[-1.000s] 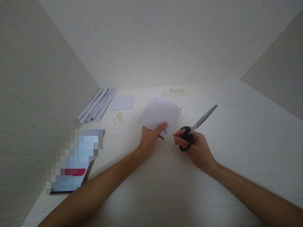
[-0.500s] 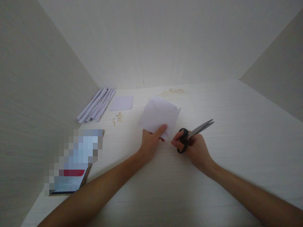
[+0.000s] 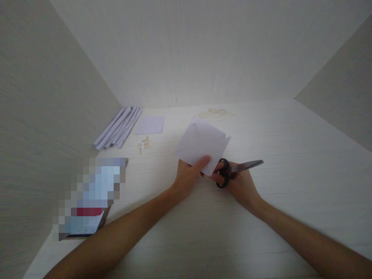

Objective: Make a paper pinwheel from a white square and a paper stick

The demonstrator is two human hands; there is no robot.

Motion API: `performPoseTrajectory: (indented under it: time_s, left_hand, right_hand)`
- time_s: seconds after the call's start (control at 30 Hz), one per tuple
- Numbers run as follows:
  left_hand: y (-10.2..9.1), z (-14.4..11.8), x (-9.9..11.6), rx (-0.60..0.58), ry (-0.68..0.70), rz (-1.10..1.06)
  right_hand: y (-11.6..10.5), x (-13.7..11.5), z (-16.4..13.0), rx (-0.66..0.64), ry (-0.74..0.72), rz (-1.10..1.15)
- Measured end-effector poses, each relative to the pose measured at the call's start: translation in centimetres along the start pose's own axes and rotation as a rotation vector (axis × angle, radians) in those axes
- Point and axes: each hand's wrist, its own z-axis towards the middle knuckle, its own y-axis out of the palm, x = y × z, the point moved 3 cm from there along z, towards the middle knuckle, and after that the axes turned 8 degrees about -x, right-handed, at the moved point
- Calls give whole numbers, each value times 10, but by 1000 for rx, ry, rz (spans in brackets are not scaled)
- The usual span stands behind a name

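Note:
My left hand (image 3: pixel 190 172) pinches a folded sheet of white paper (image 3: pixel 203 141) near its lower corner, thumb on top and fingers underneath. Crease lines and a small notch at the right edge show on the paper. In my right hand (image 3: pixel 240 184) is a pair of scissors (image 3: pixel 244 166) with black handles. Two fingers sit in the handle loops, and the blades point right, away from the paper, nearly closed. The fingertips of that hand reach the paper's lower right corner; whether they grip it is hard to see.
Rolled white paper tubes (image 3: pixel 119 128) lie at the left by the wall. Beside them are a square of paper (image 3: pixel 150 125) and a small pile of light-coloured bits (image 3: pixel 144 143). A blurred-out tablet or phone (image 3: pixel 95 197) lies near my left forearm. Tan specks (image 3: pixel 216 111) mark the back.
The paper and my left hand have shifted slightly right, so the paper's corner now meets my right fingertips. The scissor blades have come closer together and tilted lower.

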Motion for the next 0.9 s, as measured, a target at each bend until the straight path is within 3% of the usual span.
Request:
performPoseTrajectory:
  time_s: [0.27, 0.6, 0.9]
  left_hand:
    - [0, -7, 12, 57, 79, 229]
    - [0, -7, 11, 75, 40, 282]
    - [0, -10, 11, 84, 102, 304]
  right_hand:
    - [-1, -1, -2, 27, 19, -8]
    - [-3, 6, -2, 34, 47, -70]
    - [-2, 1, -3, 34, 1, -116]
